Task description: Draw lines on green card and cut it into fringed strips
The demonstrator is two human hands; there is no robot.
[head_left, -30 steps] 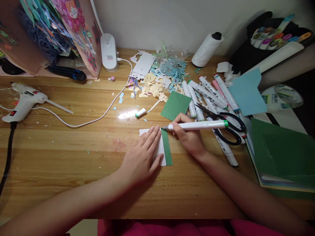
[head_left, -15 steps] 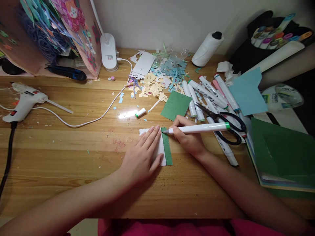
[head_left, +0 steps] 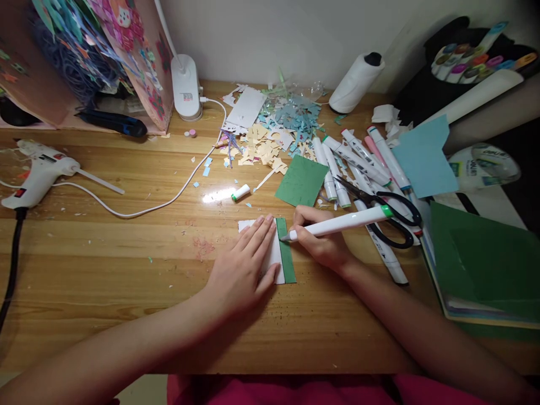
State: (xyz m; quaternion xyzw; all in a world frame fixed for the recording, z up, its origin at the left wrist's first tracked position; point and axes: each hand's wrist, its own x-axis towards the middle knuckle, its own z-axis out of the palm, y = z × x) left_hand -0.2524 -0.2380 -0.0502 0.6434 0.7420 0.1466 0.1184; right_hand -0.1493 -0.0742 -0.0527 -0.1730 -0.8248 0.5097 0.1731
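Observation:
My left hand (head_left: 242, 264) lies flat with its fingers stretched over a white piece of paper (head_left: 273, 254), pressing it down. Along the right side of the white piece shows a strip of green paper (head_left: 287, 259). In my right hand (head_left: 323, 242) is a white marker (head_left: 343, 222) with a green end, its tip touching the green strip near the white edge. A loose marker cap (head_left: 240, 193) lies above my left hand. Behind my right hand sits a green paper square (head_left: 302, 181).
Black-handled scissors (head_left: 394, 220) rest on several white markers (head_left: 388, 256) at the right. Paper scraps (head_left: 261, 143) pile up near the wall. A glue gun (head_left: 40, 171) is at the left, and green sheets (head_left: 485, 259) lie at the far right.
The marker tip has moved down along the edge between the white piece and the green strip, and the marker tilts more. My left hand stays in place.

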